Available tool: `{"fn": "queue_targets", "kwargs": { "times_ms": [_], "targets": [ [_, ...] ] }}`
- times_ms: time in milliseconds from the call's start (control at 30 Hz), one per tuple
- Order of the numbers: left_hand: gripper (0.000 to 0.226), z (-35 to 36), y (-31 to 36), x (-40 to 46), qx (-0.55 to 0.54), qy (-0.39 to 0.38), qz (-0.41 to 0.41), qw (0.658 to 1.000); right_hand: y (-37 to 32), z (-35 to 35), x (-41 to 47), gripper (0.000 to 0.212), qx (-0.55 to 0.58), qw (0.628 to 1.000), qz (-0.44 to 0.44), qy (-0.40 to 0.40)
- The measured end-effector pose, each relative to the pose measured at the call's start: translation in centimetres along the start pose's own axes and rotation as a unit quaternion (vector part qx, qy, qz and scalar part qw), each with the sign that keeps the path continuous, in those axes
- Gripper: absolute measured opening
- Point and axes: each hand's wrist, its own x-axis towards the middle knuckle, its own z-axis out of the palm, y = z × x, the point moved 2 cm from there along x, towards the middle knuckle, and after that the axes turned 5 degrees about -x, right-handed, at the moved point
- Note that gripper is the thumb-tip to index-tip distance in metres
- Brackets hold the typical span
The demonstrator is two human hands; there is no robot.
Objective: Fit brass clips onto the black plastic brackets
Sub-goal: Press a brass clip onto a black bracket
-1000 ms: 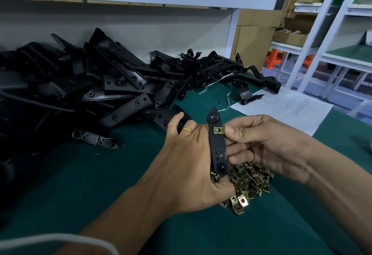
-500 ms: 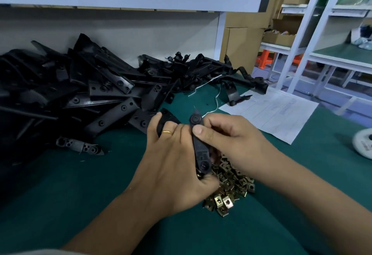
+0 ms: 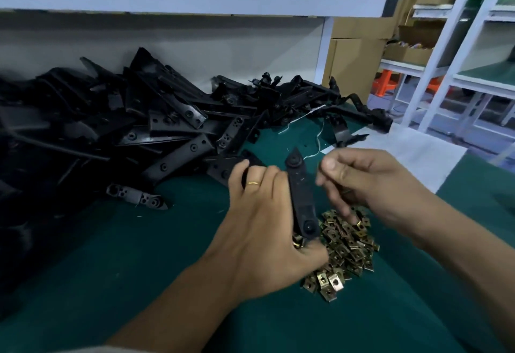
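Nearest, one pile of brass clips (image 3: 344, 252) lies on the green mat (image 3: 139, 269); they are too many to count. Above it, the left hand (image 3: 264, 230) grips one black bracket (image 3: 302, 199) upright, fingers curled around it. One gold ring (image 3: 253, 183) is on this hand. The right hand (image 3: 370, 185) is just beside the bracket, fingers curled; it is blurred, so I cannot tell if it pinches something. Farther, one bracket (image 3: 136, 196) lies alone, then one big heap of black brackets (image 3: 139, 124), uncountable.

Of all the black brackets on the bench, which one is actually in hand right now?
The upright bracket in the left hand, above the brass clips. The others lie in the pile behind.
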Motion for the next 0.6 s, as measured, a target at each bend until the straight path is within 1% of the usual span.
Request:
{"fn": "queue_targets", "kwargs": {
  "times_ms": [67,133,200,300,467,600],
  "targets": [
    [0.045,-0.3,-0.8,0.1,0.037,0.011,0.013,0.999,0.1,0.5,0.0,0.029,0.021,0.999,0.003,-0.036],
    [0.044,-0.9,-1.9,0.3,0.057,0.028,0.021,0.998,0.1,0.7,0.0,0.029,0.026,0.998,0.001,-0.055],
    [0.044,-1.3,-2.5,0.4,0.058,0.031,0.026,0.997,0.1,0.9,-0.1,0.029,0.008,0.999,-0.011,-0.048],
    [0.043,-1.1,-2.4,0.5,0.062,0.013,0.03,0.998,0.2,1.5,-0.1,0.029,-0.004,0.999,-0.027,-0.021],
    [0.047,-0.5,-1.8,0.5,0.042,-0.006,0.051,0.998,0.3,2.0,-0.1,0.028,-0.002,0.999,-0.03,-0.026],
    [0.049,-0.6,-1.8,0.5,0.051,-0.014,0.061,0.997,0.3,2.2,-0.1,0.028,-0.002,0.999,-0.035,-0.026]
  ]
}}
